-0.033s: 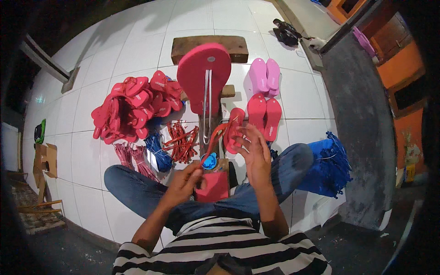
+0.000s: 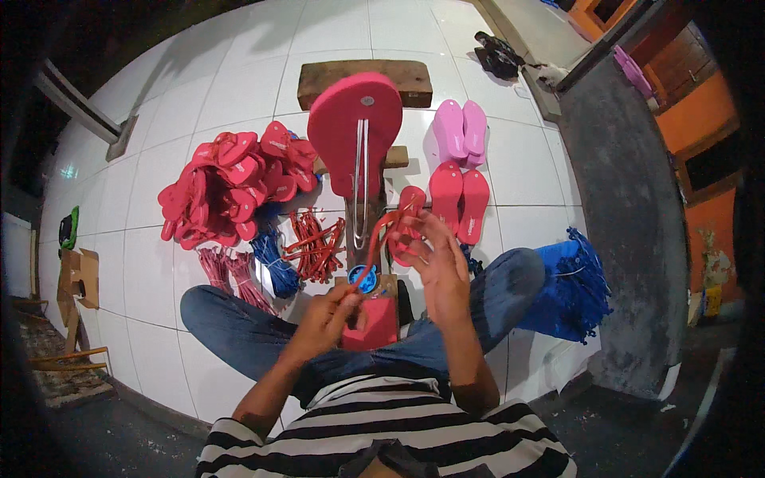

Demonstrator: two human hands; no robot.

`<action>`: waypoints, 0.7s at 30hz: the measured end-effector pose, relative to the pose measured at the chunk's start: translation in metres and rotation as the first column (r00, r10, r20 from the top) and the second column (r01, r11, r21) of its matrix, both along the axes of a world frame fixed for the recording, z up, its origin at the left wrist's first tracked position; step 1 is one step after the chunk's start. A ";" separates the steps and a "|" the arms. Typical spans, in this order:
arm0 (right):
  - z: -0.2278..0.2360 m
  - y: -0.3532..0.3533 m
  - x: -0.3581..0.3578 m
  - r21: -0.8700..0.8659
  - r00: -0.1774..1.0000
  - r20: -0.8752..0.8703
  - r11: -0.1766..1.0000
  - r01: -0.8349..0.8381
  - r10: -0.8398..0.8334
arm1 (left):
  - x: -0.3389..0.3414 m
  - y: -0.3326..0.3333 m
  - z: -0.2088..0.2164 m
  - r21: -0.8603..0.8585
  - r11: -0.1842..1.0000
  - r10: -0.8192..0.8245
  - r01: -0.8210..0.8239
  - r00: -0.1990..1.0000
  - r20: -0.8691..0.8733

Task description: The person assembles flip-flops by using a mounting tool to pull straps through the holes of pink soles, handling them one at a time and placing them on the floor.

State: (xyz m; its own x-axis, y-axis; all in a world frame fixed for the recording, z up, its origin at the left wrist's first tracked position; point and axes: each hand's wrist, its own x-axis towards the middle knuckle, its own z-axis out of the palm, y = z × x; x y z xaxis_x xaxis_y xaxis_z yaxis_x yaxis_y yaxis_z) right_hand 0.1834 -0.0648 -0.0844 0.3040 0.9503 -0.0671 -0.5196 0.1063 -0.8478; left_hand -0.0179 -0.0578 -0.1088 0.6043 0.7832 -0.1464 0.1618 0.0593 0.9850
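Note:
My left hand (image 2: pixel 325 323) is closed, its thumb and finger pinching one end of a red sandal strap (image 2: pixel 378 239). From there the strap curves up to a red flip-flop (image 2: pixel 410 201) right of the wooden stand. My right hand (image 2: pixel 442 275) is beside that flip-flop, fingers apart and partly bent, covering its lower part. A small round blue container (image 2: pixel 363 278) lies just beyond my left fingertips. In front of me a large red sole (image 2: pixel 339 119) rests on the stand, a long metal prong tool (image 2: pixel 362 179) lying over it.
Left are a heap of red flip-flops (image 2: pixel 211 191) and bundles of red straps (image 2: pixel 316 247), blue straps (image 2: pixel 276 267) and pink straps (image 2: pixel 231 275). Right are pink soles (image 2: pixel 460 131), red soles (image 2: pixel 460 199) and a blue strap pile (image 2: pixel 567 287). A wooden block (image 2: pixel 366 84) stands behind.
My left hand has moved slightly right with the strap's end. My right hand has barely shifted, and its fingers have spread a little.

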 end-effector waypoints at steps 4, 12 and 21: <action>0.025 0.005 -0.016 0.086 0.999 -0.021 0.995 -0.042 0.044 | 0.019 -0.015 0.003 -0.299 0.954 0.035 0.023 0.982 0.186; 0.057 0.016 -0.022 0.195 0.908 0.385 0.976 0.095 -0.165 | 0.024 0.002 0.005 0.277 0.951 -0.122 0.138 0.990 -0.074; 0.061 0.015 -0.036 0.369 0.283 0.886 0.928 0.047 -0.367 | -0.002 0.079 0.056 0.397 0.776 0.448 -0.491 0.871 0.202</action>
State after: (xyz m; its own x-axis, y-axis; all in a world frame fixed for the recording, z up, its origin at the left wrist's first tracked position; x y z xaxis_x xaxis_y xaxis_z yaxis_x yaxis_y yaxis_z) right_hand 0.1478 -0.0496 -0.0237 0.1953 0.7745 0.6016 0.6698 0.3427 -0.6587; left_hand -0.0201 0.0209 -0.0524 0.1390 0.9431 0.3019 0.1329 -0.3199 0.9381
